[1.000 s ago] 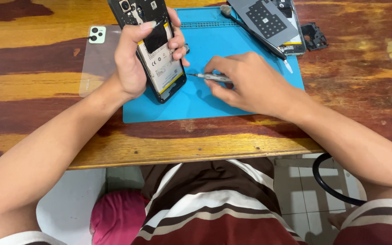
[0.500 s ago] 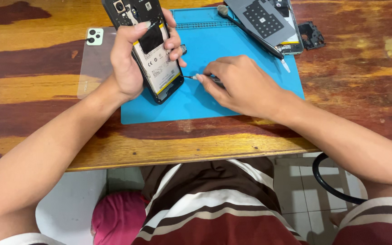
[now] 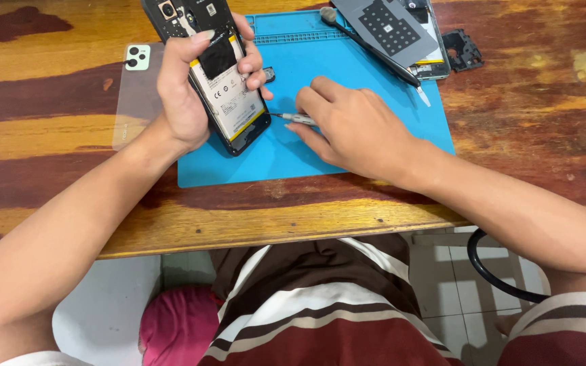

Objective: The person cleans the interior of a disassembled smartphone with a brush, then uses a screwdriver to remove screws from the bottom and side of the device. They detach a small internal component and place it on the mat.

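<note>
**Open phone in my left hand, small tool under my right**

Nearest me, the wooden table (image 3: 69,135) edge runs across, with the blue mat (image 3: 347,61) lying on it. My right hand (image 3: 354,125) rests on the mat, fingers pinched around a thin metal tool (image 3: 293,118) whose tip points at the phone. My left hand (image 3: 188,95) grasps the opened phone (image 3: 228,102), tilted above the mat's left edge, battery facing up. Farther left lies a clear back cover (image 3: 133,88). At the far right sit a second phone (image 3: 401,34) and a dark brush (image 3: 367,47).
</note>
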